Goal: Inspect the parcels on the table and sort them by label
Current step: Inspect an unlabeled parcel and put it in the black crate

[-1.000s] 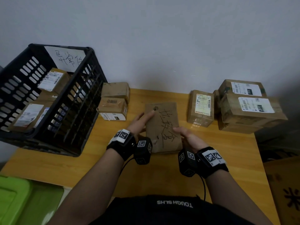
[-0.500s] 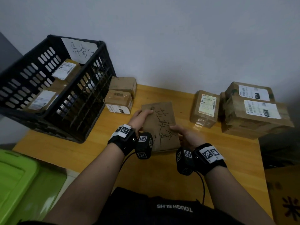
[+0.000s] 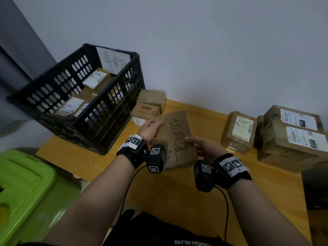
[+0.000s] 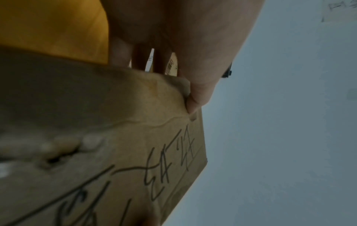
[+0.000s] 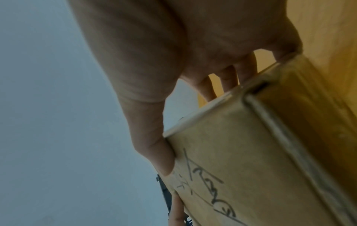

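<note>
- Since a second ago, the handwritten parcel [image 3: 174, 139] has come up off the wooden table [image 3: 177, 192] and shifted toward the black crate [image 3: 74, 103]; my judgement is that its label has been read and it is now being carried to a sorting place.
- Head view: the left hand [image 3: 150, 129] grasps the parcel's far left corner, and the right hand [image 3: 202, 148] grasps its near right edge. The parcel's long axis runs away from the person, leaning slightly left, with the written face upward. Two small parcels [image 3: 147, 107] lie just beyond the left hand; three labelled parcels [image 3: 238, 132] sit well to the right of the right hand.
- Left wrist view: the left thumb [image 4: 195, 97] presses on the written face at a corner, fingers passing underneath.
- Right wrist view: the right thumb [image 5: 154, 146] pinches the edge beside the writing, fingers [image 5: 230, 79] curled under the parcel; the table lies below.
</note>
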